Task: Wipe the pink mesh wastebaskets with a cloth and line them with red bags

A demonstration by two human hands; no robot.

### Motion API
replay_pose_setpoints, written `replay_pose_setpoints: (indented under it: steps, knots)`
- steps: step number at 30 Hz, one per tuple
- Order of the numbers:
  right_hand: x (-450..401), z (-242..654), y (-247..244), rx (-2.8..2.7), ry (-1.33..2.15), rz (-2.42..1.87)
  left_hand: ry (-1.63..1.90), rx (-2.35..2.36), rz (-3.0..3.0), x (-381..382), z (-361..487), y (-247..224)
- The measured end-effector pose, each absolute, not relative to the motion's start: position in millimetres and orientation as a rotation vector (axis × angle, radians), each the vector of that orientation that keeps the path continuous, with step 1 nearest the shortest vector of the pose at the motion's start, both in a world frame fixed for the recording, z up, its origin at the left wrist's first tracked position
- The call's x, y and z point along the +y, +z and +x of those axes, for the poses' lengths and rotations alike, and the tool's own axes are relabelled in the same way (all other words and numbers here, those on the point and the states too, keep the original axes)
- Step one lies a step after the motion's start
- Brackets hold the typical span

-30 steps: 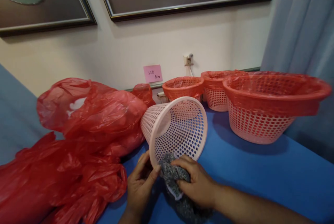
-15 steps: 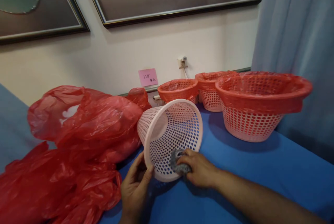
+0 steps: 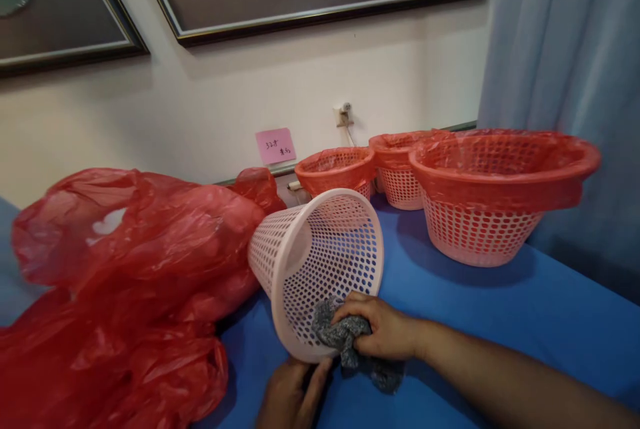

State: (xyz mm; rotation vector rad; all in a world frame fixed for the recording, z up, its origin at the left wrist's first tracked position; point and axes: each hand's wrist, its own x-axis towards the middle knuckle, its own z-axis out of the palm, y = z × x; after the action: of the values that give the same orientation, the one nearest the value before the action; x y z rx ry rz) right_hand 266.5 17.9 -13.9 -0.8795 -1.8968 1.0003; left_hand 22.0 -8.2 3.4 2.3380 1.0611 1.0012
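The basket (image 3: 310, 262) is tipped sideways over the tabletop (image 3: 500, 322), its mouth facing near. The right hand (image 3: 383, 329) has a cloth (image 3: 345, 335) bunched in its fingers at the rim; the left hand (image 3: 293, 392) is just below, its grip too hidden to tell. Bags (image 3: 150, 262) heap left; lined baskets (image 3: 480, 235) stand far right.

Left hand (image 3: 290, 394) partly hidden by pale basket (image 3: 283, 262).

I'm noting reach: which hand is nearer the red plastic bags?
Left. The left hand, by the near rim of the pale basket, is a short way right of the red plastic bags; the right hand is farther right, holding the grey cloth.
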Motion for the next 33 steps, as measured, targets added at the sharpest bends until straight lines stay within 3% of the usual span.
replay_pose_setpoints:
  steps: [8, 11, 15, 18, 21, 25, 27, 29, 33]
  knots:
    - [19.4, 289.1, 0.0, -1.892, 1.157, -0.853, 1.359, 0.925, 2.320, 8.5, 47.1, 39.2]
    - [24.4, 310.3, 5.9, -2.076, 0.813, -1.228, 1.525, 0.928, 2.337, 14.2, 46.8, 30.5]
    - [31.5, 332.4, 17.5, -1.861, 0.288, -1.747, 1.550, 0.993, 2.378, 16.5, 38.6, 26.1]
    - [30.4, 330.2, 22.2, -1.761, 0.179, -1.909, 1.556, 1.016, 2.417, 17.7, 32.2, 26.6]
    - [21.8, 314.0, 19.4, -1.863, 0.491, -1.817, 1.609, 1.014, 2.405, 19.3, 28.8, 24.1]
    - [12.3, 295.0, 10.2, -1.967, 1.127, -1.238, 1.659, 0.955, 2.338, 19.6, 24.3, 18.6]
    - [13.6, 295.3, 6.1, -1.974, 1.259, -1.077, 1.668, 0.922, 2.328, 18.8, 21.3, 17.4]
    - [18.5, 303.2, 3.9, -1.981, 1.093, -1.181, 1.668, 0.928, 2.339, 17.4, 19.5, 18.2]
    - [27.7, 326.2, 9.6, -1.809, 0.356, -1.699, 1.666, 0.959, 2.343, 13.4, 22.0, 23.8]
